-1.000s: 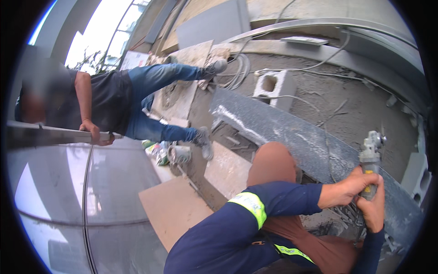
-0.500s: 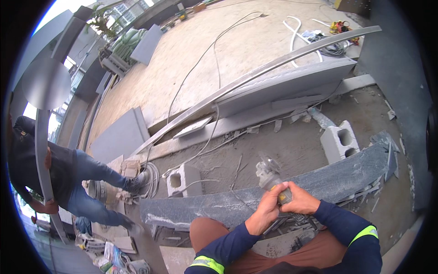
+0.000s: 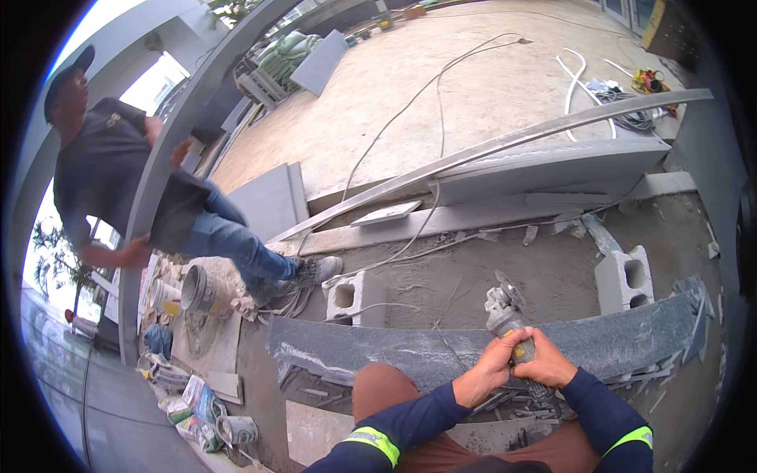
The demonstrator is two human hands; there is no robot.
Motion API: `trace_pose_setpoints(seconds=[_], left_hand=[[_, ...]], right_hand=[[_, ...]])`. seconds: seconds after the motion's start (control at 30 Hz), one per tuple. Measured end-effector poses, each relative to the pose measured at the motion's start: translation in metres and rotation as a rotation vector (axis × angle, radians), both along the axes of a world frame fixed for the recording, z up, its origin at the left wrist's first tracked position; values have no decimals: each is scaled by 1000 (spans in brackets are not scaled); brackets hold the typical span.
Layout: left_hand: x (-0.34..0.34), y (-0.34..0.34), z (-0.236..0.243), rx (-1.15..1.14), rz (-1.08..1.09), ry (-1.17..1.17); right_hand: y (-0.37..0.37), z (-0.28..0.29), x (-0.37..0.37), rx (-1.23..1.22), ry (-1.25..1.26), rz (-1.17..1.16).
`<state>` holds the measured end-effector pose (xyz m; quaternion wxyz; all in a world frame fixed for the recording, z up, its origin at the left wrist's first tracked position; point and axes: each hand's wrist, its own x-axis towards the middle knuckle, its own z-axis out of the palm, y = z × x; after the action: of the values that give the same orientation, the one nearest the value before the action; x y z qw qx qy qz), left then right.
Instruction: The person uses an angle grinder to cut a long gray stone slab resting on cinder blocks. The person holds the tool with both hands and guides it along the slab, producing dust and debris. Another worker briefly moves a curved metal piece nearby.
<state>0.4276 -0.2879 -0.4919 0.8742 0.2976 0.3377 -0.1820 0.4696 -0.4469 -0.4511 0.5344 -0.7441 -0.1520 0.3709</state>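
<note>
Both of my hands grip an angle grinder [image 3: 505, 312] in front of my knees, its cutting disc [image 3: 510, 289] turned upward and away from me. My left hand [image 3: 490, 369] wraps the body from the left, and my right hand [image 3: 550, 363] closes on it from the right. Behind and below the grinder lies a long, curved dark grey stone slab [image 3: 394, 347], dusty with white streaks. The disc is apart from the slab. Hollow concrete blocks stand just beyond it, one at left [image 3: 367, 288] and one at right [image 3: 611, 285].
On the left a person [image 3: 118, 173] stands with both hands on a long grey beam [image 3: 154, 189]. Buckets [image 3: 206, 290] and bags [image 3: 201, 406] sit below. A long pale bar [image 3: 505, 150] slants over grey slabs [image 3: 552, 177]. Cables [image 3: 394, 260] and stone offcuts [image 3: 662, 363] litter the ground.
My view has swung left, so the scene sits farther right. The person with the beam has moved right and shows more fully. My hands keep their hold on the angle grinder.
</note>
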Motion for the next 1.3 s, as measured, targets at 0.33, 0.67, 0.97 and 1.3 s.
trace_pose_setpoints(seconds=[0.33, 0.67, 0.97, 1.3], left_hand=[[4, 6, 7, 2, 10, -13], [-3, 6, 8, 28, 5, -24], [3, 4, -6, 8, 13, -30], [6, 7, -2, 27, -22, -22]], right_hand=[[6, -11, 6, 35, -29, 4], [8, -3, 0, 44, 33, -12], [5, -5, 2, 9, -41, -2], [5, -7, 3, -28, 6, -5]])
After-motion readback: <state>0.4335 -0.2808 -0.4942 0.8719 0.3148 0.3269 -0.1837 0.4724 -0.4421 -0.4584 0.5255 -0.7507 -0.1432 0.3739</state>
